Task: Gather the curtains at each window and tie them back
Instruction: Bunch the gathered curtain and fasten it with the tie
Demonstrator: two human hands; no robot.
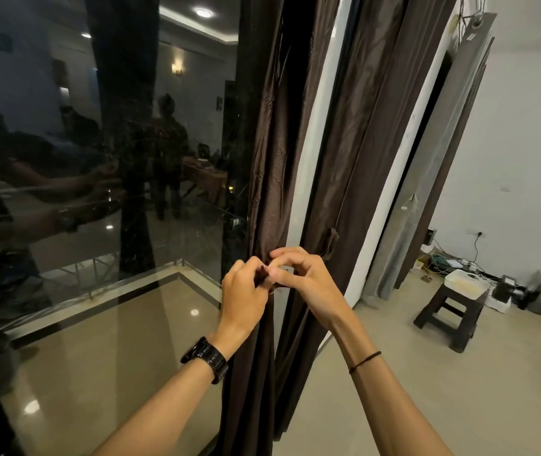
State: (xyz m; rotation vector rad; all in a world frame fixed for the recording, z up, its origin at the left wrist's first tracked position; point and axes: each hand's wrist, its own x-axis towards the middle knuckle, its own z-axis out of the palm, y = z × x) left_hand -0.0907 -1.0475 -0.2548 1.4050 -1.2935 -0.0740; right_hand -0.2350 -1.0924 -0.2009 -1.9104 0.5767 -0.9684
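Observation:
A dark brown curtain [267,143] hangs gathered into a narrow bundle beside the large dark window [104,133]. Both hands meet in front of it at waist height. My left hand [244,299], with a black watch on its wrist, pinches the brown tie-back strap [262,274] against the bundle. My right hand [302,278] has its fingers curled on the other end of that strap, partly hiding it. A second brown curtain [354,153] hangs just to the right, with a tie-back loop [331,241] hanging from it.
A white wall strip [312,166] separates the two curtains. A grey curtain [440,153] hangs further right. On the tiled floor stand a dark wooden stool [450,307] carrying a white box [463,283], and cables and devices [526,291] lie by the wall.

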